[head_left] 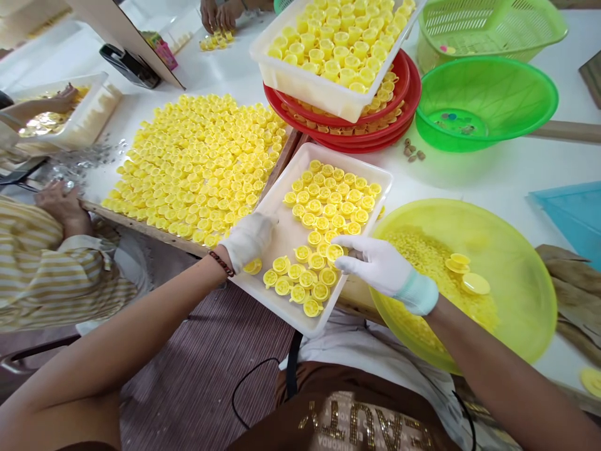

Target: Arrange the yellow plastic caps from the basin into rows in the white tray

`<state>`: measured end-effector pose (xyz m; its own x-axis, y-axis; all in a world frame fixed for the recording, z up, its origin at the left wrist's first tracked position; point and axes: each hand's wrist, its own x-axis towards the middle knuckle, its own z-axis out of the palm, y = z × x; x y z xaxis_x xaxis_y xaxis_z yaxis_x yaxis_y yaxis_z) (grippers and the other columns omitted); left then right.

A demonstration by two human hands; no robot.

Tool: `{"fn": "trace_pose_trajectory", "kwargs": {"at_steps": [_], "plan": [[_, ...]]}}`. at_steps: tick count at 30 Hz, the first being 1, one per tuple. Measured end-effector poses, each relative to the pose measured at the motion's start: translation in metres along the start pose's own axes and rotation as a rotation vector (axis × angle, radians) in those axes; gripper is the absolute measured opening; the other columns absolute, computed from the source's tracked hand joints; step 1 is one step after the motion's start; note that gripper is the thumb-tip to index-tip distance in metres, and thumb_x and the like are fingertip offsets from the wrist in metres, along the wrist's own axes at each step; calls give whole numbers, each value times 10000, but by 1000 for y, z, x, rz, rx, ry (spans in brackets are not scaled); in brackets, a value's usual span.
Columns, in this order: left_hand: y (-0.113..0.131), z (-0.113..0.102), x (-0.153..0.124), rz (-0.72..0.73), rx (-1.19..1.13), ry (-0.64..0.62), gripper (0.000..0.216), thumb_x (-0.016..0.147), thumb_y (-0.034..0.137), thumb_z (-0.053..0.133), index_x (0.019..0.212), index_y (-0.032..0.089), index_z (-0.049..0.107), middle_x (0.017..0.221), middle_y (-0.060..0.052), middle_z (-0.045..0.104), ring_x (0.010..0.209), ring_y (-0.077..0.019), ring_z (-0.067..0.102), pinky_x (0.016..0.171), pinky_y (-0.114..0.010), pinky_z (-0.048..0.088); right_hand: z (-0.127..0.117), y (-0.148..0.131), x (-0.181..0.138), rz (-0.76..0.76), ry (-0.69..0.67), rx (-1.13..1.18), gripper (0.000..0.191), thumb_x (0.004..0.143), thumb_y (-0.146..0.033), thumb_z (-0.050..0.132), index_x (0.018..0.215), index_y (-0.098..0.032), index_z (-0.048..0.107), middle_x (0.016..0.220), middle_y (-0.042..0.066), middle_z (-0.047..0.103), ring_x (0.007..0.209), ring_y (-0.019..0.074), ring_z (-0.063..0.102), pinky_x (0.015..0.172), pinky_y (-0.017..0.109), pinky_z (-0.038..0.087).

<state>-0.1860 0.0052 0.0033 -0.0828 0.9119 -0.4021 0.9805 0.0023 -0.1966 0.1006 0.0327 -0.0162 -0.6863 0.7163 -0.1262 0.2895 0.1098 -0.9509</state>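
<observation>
In the head view, a white tray [285, 235] is noted at the centre, partly filled with small yellow cups [322, 223]. At the tray's 9 o'clock, the gloved left hand [252, 240] is found with fingers curled by the rim; whether anything is gripped cannot be told. At 3 o'clock, the thumb and forefinger of the gloved right hand [375, 263] are held parted about one cup; whether it is pinched cannot be told. More cups are spread in a wooden-edged mass [201, 169] at 10 o'clock. Red trays [335, 139], topped by a heaped white bin [305, 86], are stacked at 12. A yellow bowl [528, 300] is placed toward 4.
</observation>
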Motion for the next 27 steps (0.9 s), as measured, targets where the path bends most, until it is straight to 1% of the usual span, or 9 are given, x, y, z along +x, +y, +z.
{"fn": "trace_pose_trajectory", "kwargs": {"at_steps": [3, 6, 9, 14, 16, 18, 21, 24, 27], "plan": [[-7, -6, -3, -13, -7, 13, 288, 968, 151, 407, 1026, 151, 690, 929, -128, 717, 871, -236, 677, 727, -306, 478, 0, 1, 0, 4, 3, -6, 458, 881, -422, 690, 1289, -215, 690, 997, 59, 752, 956, 255, 712, 863, 434, 579], [-4, -5, -4, 8, -15, 15, 276, 954, 131, 422, 999, 153, 693, 963, -118, 715, 856, -211, 669, 732, -291, 474, 0, 3, 1, -9, 3, -8, 465, 881, -433, 689, 1284, -201, 690, 990, 61, 750, 960, 256, 711, 856, 427, 580], [6, 3, -1, 26, -13, 11, 264, 920, 79, 440, 954, 131, 697, 979, -129, 711, 820, -211, 676, 696, -289, 475, 0, 2, 1, -16, 3, -8, 457, 882, -434, 686, 1274, -199, 694, 975, 57, 749, 950, 248, 710, 849, 417, 576], [12, 19, 4, 18, -19, 75, 276, 878, 8, 440, 947, 82, 697, 948, -190, 700, 875, -280, 702, 727, -345, 500, 0, 2, 0, -15, -8, -17, 452, 888, -424, 684, 1290, -216, 686, 956, 47, 751, 925, 236, 711, 838, 402, 573], [9, 19, 4, 14, -44, 100, 260, 889, 38, 447, 929, 87, 699, 943, -187, 707, 832, -277, 705, 691, -347, 498, 0, 2, 0, -17, -8, -14, 460, 889, -428, 685, 1297, -218, 683, 954, 45, 751, 920, 235, 711, 837, 400, 573], [7, 12, -1, 14, -78, 128, 232, 910, 100, 471, 918, 115, 702, 947, -151, 726, 805, -247, 702, 675, -328, 498, 0, 2, 0, -17, -4, -12, 459, 887, -434, 686, 1291, -214, 687, 962, 47, 753, 922, 236, 711, 840, 402, 574], [13, -11, -16, 106, -349, 272, 160, 891, 163, 549, 908, 160, 709, 909, -61, 749, 796, -180, 690, 714, -281, 510, 0, 0, 1, -12, -1, -17, 456, 882, -434, 688, 1278, -209, 694, 1024, 57, 756, 933, 234, 708, 858, 408, 573], [35, -34, -36, 314, -742, 445, 142, 860, 131, 572, 876, 170, 708, 875, -22, 750, 795, -145, 683, 742, -260, 526, 0, -2, 1, -2, 4, -7, 441, 875, -414, 692, 1267, -210, 698, 1092, 60, 749, 943, 228, 705, 880, 411, 572], [62, -45, -46, 472, -901, 477, 156, 854, 92, 570, 854, 174, 703, 869, -15, 753, 817, -137, 693, 773, -259, 551, 1, -2, 1, 3, 6, 56, 408, 872, -384, 688, 1245, -220, 703, 1104, 45, 744, 944, 220, 700, 889, 411, 576]]}}
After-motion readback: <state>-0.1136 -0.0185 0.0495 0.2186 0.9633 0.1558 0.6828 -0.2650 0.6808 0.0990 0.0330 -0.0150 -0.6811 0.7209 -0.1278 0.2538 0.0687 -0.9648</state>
